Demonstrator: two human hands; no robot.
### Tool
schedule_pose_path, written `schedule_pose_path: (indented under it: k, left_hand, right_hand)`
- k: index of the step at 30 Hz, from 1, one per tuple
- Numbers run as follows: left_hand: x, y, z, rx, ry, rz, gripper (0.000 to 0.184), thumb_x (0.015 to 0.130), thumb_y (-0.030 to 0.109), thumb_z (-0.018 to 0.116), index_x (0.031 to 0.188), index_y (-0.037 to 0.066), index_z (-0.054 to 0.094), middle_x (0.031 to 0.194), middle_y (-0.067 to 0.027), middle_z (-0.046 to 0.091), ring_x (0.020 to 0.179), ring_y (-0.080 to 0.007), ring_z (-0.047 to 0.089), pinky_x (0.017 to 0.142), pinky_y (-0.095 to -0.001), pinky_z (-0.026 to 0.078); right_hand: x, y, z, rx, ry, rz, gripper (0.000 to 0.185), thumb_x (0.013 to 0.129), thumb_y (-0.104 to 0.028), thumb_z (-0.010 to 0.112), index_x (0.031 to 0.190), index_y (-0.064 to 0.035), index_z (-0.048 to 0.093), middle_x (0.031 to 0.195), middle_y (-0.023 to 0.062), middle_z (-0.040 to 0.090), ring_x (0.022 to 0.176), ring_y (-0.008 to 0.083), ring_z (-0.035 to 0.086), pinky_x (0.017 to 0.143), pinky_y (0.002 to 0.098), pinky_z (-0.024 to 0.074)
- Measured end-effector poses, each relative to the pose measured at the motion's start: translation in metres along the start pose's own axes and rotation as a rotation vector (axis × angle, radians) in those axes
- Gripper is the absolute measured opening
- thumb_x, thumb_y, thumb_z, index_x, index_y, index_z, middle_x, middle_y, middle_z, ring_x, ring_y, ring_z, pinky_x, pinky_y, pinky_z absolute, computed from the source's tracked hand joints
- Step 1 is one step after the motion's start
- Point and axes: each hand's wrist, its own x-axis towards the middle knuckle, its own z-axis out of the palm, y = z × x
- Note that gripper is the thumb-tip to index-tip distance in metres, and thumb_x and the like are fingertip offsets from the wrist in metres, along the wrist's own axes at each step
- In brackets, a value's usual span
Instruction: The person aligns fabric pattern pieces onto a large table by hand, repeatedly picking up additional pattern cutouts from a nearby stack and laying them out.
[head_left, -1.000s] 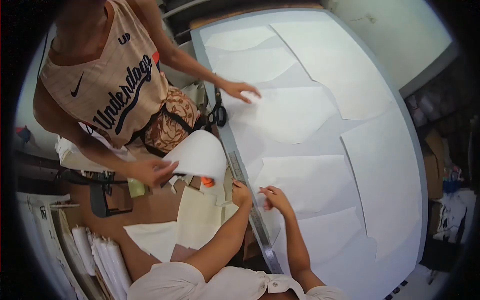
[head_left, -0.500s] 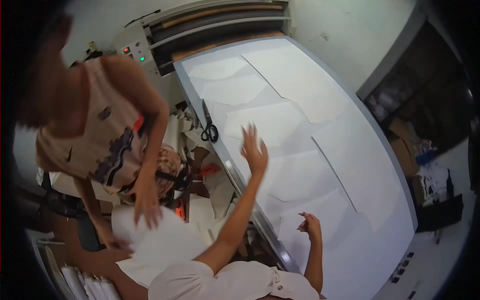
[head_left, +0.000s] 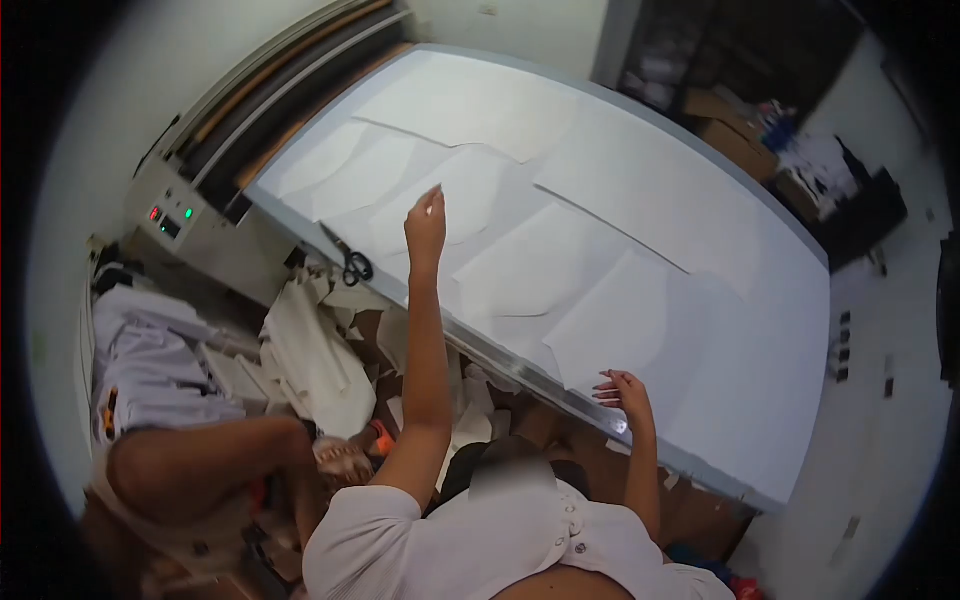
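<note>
My left hand (head_left: 426, 222) is over the blue-grey table near a white cut sheet (head_left: 465, 190), its fingers curled with thumb and fingertip together. Whatever it may be holding cannot be made out. Lower and to the right, my right hand (head_left: 625, 393) hovers by the lower end of another white sheet (head_left: 625, 325), fingers loosely bent and apart, nothing in them. More white sheets with curved outlines lie side by side, and a larger straight-edged one (head_left: 640, 190) is at the far side. Black-handled scissors (head_left: 354, 266) rest at the table's near-left edge.
A roller machine (head_left: 290, 90) with lit displays stands at the table's far-left end. A co-worker (head_left: 210, 480) is bent low at lower left, beside white rolls and scraps (head_left: 315, 350). A cardboard box (head_left: 730, 135) and piled items stand beyond the right side.
My view has turned to the right. My left hand has gone from spread fingers to a curled grip. The co-worker, previously upright holding a white sheet, is now bent down.
</note>
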Motion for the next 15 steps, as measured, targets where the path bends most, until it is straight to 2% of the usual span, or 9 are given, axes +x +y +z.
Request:
schedule_pose_path:
  k: [2, 3, 5, 8, 10, 12, 15]
  left_hand:
    - [-0.002, -0.009, 0.017, 0.275, -0.231, -0.204, 0.044, 0.085, 0.033, 0.044, 0.099, -0.006, 0.059, 0.102, -0.0145, 0.061, 0.099, -0.0282, 0.055, 0.086, -0.0304, 0.042]
    - [-0.005, -0.013, 0.028, 0.270, -0.254, -0.181, 0.044, 0.085, 0.033, 0.044, 0.099, -0.006, 0.059, 0.102, -0.0145, 0.061, 0.099, -0.0282, 0.055, 0.086, -0.0304, 0.042]
    - [-0.025, -0.012, 0.050, 0.454, -0.371, -0.279, 0.050, 0.084, 0.037, 0.044, 0.102, -0.008, 0.056, 0.106, -0.0201, 0.058, 0.101, -0.0338, 0.053, 0.087, -0.0338, 0.042]
    - [-0.082, 0.035, 0.079, 0.370, -0.373, -0.175, 0.051, 0.085, 0.036, 0.043, 0.107, -0.009, 0.053, 0.110, -0.0237, 0.055, 0.104, -0.0364, 0.051, 0.088, -0.0358, 0.041]
    - [-0.112, 0.062, 0.099, 0.327, -0.357, 0.004, 0.054, 0.085, 0.038, 0.043, 0.110, -0.010, 0.050, 0.113, -0.0241, 0.053, 0.106, -0.0362, 0.050, 0.090, -0.0365, 0.040]
    - [-0.161, 0.100, 0.120, 0.370, -0.419, 0.050, 0.046, 0.086, 0.034, 0.042, 0.091, -0.010, 0.053, 0.091, -0.0262, 0.059, 0.083, -0.0388, 0.057, 0.075, -0.0390, 0.045]
    - [-0.223, 0.099, 0.176, 0.475, -0.556, 0.121, 0.044, 0.086, 0.034, 0.042, 0.089, -0.009, 0.054, 0.087, -0.0242, 0.060, 0.081, -0.0376, 0.058, 0.074, -0.0388, 0.047]
  right_hand:
    - [-0.016, 0.003, -0.018, 0.022, 0.042, -0.033, 0.025, 0.088, -0.023, 0.047, 0.102, -0.0035, 0.056, 0.079, 0.0096, 0.063, 0.063, 0.0158, 0.061, 0.055, 0.0208, 0.0462]
    - [-0.025, 0.006, -0.029, 0.043, 0.065, -0.046, 0.025, 0.088, -0.023, 0.047, 0.102, -0.0035, 0.056, 0.079, 0.0096, 0.063, 0.063, 0.0158, 0.061, 0.055, 0.0208, 0.0462]
    - [-0.043, 0.013, -0.053, 0.061, 0.119, -0.063, 0.025, 0.088, -0.023, 0.047, 0.102, -0.0034, 0.056, 0.080, 0.0095, 0.063, 0.063, 0.0150, 0.060, 0.055, 0.0209, 0.0462]
    - [-0.082, 0.037, -0.101, 0.100, 0.211, -0.076, 0.026, 0.089, -0.024, 0.047, 0.103, -0.0036, 0.056, 0.080, 0.0091, 0.063, 0.065, 0.0146, 0.060, 0.055, 0.0211, 0.0464]
    - [-0.107, 0.057, -0.133, 0.157, 0.275, -0.149, 0.026, 0.089, -0.024, 0.048, 0.104, -0.0037, 0.055, 0.083, 0.0098, 0.063, 0.067, 0.0148, 0.060, 0.055, 0.0214, 0.0467]
    - [-0.144, 0.084, -0.168, 0.250, 0.363, -0.174, 0.026, 0.088, -0.022, 0.049, 0.104, -0.0030, 0.054, 0.086, 0.0103, 0.062, 0.069, 0.0153, 0.060, 0.055, 0.0215, 0.0464]
    - [-0.217, 0.126, -0.217, 0.314, 0.554, -0.149, 0.026, 0.089, -0.022, 0.048, 0.104, -0.0022, 0.054, 0.085, 0.0103, 0.062, 0.067, 0.0153, 0.060, 0.056, 0.0212, 0.0460]
